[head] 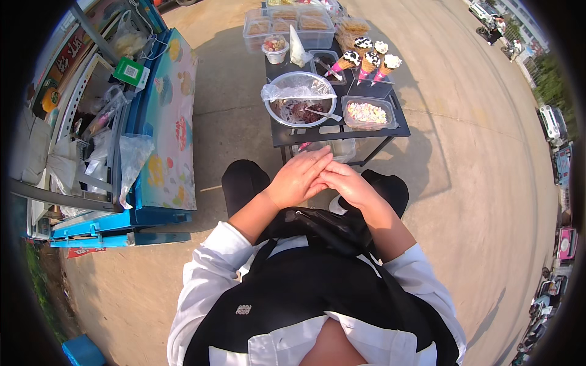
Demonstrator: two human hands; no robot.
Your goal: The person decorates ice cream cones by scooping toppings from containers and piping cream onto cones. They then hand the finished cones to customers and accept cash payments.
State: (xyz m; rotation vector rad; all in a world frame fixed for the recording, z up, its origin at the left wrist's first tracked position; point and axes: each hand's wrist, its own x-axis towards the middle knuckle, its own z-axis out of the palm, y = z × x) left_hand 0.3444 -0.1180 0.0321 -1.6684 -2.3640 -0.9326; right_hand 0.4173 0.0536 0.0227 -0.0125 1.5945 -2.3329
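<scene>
My left hand (298, 177) lies with its fingers stretched out over the fingertips of my right hand (349, 182). The two hands touch in front of my lap, and no object shows between them. Part of the right fingers is hidden. Beyond them, a black folding table (311, 138) holds a bowl (300, 120) of dark red filling with a spoon and plastic film, and a tub of colourful pieces (367, 112). Farther back are several topped waffle cones (370, 60), a tray of dark crumbs (328, 68), a white piping bag (297, 48) and a cup of mixed bits (275, 48).
Clear boxes (288, 27) of flat tan food stand at the table's far end. A clear container (344, 148) sits under the tabletop. A blue stall cart (167, 137) with hanging plastic bags is at the left. Parked vehicles (553, 123) line the far right.
</scene>
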